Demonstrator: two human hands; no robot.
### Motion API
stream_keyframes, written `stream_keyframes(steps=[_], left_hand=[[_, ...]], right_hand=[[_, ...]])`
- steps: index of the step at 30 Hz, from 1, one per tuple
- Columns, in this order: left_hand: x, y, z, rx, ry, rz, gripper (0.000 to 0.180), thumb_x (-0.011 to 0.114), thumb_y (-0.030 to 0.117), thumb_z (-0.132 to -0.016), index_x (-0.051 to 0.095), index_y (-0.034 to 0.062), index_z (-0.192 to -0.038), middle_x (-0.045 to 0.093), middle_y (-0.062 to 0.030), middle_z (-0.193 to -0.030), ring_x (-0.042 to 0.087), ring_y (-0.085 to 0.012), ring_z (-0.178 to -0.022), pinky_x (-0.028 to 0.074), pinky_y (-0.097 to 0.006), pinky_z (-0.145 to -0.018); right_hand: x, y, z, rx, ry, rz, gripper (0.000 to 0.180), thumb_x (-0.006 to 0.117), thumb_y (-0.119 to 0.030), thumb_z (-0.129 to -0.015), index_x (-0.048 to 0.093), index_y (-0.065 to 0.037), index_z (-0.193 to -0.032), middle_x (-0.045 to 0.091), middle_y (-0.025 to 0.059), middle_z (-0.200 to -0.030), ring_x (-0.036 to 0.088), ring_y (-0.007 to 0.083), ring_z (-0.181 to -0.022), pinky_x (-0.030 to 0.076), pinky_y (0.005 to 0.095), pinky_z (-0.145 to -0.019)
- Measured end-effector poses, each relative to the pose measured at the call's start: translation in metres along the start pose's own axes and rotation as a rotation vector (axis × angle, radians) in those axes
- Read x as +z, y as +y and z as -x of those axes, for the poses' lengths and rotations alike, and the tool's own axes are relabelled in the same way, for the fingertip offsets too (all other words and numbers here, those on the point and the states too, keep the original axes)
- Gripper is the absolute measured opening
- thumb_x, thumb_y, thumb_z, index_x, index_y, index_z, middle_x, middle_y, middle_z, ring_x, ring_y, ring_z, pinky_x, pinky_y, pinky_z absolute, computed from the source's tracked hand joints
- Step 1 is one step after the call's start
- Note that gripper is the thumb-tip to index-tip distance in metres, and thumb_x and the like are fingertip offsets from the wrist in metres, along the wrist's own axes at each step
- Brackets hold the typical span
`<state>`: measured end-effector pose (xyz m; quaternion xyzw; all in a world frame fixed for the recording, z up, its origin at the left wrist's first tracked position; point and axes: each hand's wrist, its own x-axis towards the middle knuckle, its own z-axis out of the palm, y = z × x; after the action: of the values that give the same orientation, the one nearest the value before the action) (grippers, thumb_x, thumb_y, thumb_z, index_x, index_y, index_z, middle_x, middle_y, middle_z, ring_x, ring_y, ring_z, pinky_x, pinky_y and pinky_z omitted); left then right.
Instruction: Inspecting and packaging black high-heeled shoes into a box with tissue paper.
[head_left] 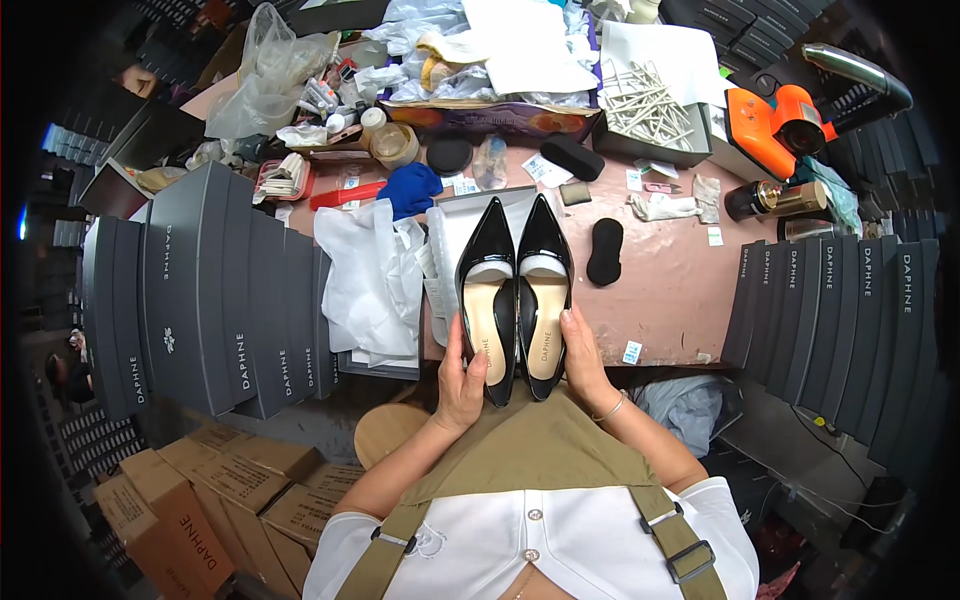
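Side by side in front of me are two black patent pointed-toe shoes, toes pointing away and white paper stuffing in their openings. My left hand (pixel 465 385) is closed round the heel part of the left shoe (pixel 488 235), its thumb on the beige insole. Round the outer side of the right shoe (pixel 543 232) my right hand (pixel 585 360) is closed, thumb near the rim. Beneath the toes lies a pale grey open box or lid (pixel 455 215), partly hidden by the shoes. White tissue paper (pixel 370 280) spreads over the table left of it.
Dark grey shoe boxes stand upright in rows at the left (pixel 200 290) and right (pixel 830 310). A black sole-shaped pad (pixel 605 252) lies on the pinkish table (pixel 670 300). Behind are a blue cloth (pixel 410 190), a box of white sticks (pixel 650 108) and an orange tool (pixel 775 125).
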<state>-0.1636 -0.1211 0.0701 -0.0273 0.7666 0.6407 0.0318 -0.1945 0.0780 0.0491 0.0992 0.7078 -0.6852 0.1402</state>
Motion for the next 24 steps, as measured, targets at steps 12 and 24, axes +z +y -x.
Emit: stream_keyframes(steps=[12,24], left_hand=[[-0.038,-0.01,-0.002,-0.132,0.14,0.244,0.062,0.056,0.014,-0.088,0.031,-0.0112,-0.139,0.05,-0.0209,-0.131,0.052,-0.0225,-0.118,0.039,-0.032,-0.101],[-0.018,0.049,-0.078,-0.17,-0.41,0.003,0.07,0.069,0.009,-0.08,0.036,0.0044,-0.142,0.051,-0.0161,-0.131,0.049,-0.0219,-0.122,0.037,-0.032,-0.103]], right_hand=[[0.011,0.006,-0.022,-0.093,-0.057,0.131,0.071,0.05,-0.034,-0.098,0.013,-0.002,-0.15,0.039,0.0213,-0.141,0.048,0.0233,-0.12,0.043,0.0346,-0.098],[-0.027,-0.048,-0.06,0.294,-0.791,0.015,0.035,0.057,-0.025,-0.095,0.051,0.0,-0.119,0.058,0.0077,-0.107,0.062,0.014,-0.079,0.055,0.0249,-0.066]])
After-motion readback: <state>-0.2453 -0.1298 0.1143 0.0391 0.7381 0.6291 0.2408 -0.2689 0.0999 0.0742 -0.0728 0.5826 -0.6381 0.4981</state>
